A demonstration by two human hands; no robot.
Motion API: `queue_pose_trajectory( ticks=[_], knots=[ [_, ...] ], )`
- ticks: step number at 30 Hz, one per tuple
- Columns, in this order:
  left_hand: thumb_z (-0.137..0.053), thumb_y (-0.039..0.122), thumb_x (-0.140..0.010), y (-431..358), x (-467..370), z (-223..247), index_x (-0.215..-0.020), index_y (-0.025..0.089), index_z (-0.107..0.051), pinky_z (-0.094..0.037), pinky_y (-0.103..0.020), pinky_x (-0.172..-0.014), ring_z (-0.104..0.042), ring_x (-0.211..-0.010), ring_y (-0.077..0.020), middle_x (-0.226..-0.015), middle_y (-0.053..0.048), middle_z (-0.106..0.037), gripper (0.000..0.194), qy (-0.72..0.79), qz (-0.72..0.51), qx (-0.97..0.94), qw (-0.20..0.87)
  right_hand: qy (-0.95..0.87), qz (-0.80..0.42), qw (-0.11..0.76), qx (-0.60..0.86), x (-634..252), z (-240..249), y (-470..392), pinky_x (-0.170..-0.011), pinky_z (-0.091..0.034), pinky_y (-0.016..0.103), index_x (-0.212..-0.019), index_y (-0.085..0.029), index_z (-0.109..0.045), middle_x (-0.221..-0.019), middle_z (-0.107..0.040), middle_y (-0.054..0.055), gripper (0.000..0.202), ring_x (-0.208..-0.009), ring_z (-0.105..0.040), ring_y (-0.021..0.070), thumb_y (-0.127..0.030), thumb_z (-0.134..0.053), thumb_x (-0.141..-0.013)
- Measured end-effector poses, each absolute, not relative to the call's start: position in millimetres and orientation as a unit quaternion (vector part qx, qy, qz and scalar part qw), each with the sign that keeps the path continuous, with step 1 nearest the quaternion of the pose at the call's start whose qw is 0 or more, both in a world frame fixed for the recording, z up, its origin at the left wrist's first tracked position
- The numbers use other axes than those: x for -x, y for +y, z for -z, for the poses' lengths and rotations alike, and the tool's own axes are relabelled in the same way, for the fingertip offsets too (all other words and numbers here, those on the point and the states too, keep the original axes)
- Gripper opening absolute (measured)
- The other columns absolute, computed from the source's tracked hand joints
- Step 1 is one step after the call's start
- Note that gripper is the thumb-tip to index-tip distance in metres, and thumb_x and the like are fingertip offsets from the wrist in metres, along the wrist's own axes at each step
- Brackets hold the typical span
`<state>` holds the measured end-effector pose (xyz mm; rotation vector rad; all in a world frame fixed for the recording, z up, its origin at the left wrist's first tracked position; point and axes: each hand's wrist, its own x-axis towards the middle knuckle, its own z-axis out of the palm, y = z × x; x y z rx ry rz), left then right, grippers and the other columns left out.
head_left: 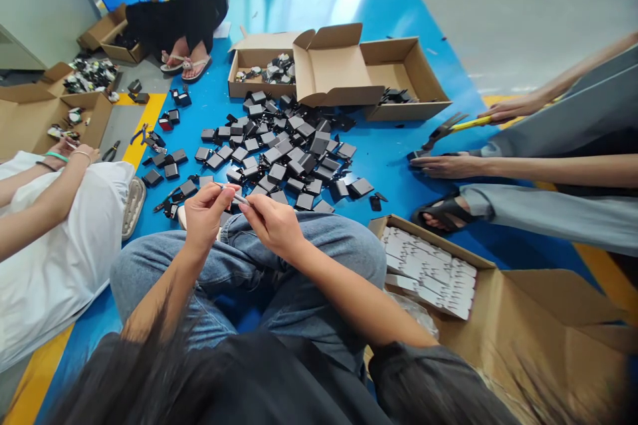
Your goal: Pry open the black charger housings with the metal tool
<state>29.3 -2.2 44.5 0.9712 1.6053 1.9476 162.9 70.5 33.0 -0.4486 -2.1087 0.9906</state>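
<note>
My left hand (208, 209) and my right hand (272, 220) are raised close together above my crossed legs. Between them lies a thin grey rod-like piece (240, 198), its kind too small to tell. The fingertips of my right hand pinch its right part, and my left thumb and forefinger are closed on its other end. Just beyond my hands, a large pile of dark grey box-shaped parts (276, 154) is spread over the blue floor (319, 10).
Open cardboard boxes (331, 66) stand behind the pile. At my right is a carton with white pieces (429, 269). A person at the right holds a hammer (461, 125). Others sit at left and back left; pliers (110, 151) lie at left.
</note>
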Motion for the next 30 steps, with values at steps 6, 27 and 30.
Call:
queue_pose_trajectory(
  ticks=[6, 27, 30],
  knots=[
    [-0.075, 0.045, -0.082, -6, -24, -45, -0.06, 0.018, -0.071, -0.045, -0.025, -0.061, -0.059, -0.065, -0.0117, -0.075, -0.004, -0.071, 0.035, 0.566, -0.686, -0.394, 0.233, -0.788, -0.475, 0.354, 0.165, -167, -42, 65, -0.051, -0.03, 0.022, -0.074, -0.02, -0.053, -0.057, -0.039, -0.006, 0.029, -0.05, -0.036, 0.0079, -0.036, -0.049, -0.098],
    [-0.071, 0.037, -0.086, -9, -28, -51, -0.073, 0.021, -0.077, -0.051, -0.025, -0.065, -0.069, -0.076, -0.0156, -0.081, -0.004, -0.076, 0.022, 0.589, -0.642, -0.467, 0.148, -0.821, -0.38, 0.381, 0.189, -165, -36, 69, -0.061, -0.039, 0.027, -0.095, -0.021, -0.063, -0.074, -0.059, 0.003, 0.022, -0.062, -0.049, 0.0141, -0.036, -0.048, -0.099],
    [-0.069, 0.039, -0.088, -10, -27, -51, -0.073, 0.021, -0.077, -0.053, -0.027, -0.068, -0.07, -0.077, -0.0168, -0.082, -0.005, -0.076, 0.024, 0.583, -0.636, -0.481, 0.154, -0.827, -0.376, 0.375, 0.184, -166, -35, 67, -0.059, -0.039, 0.028, -0.096, -0.02, -0.064, -0.076, -0.062, 0.005, 0.026, -0.061, -0.05, 0.0144, -0.037, -0.046, -0.099]
  ],
)
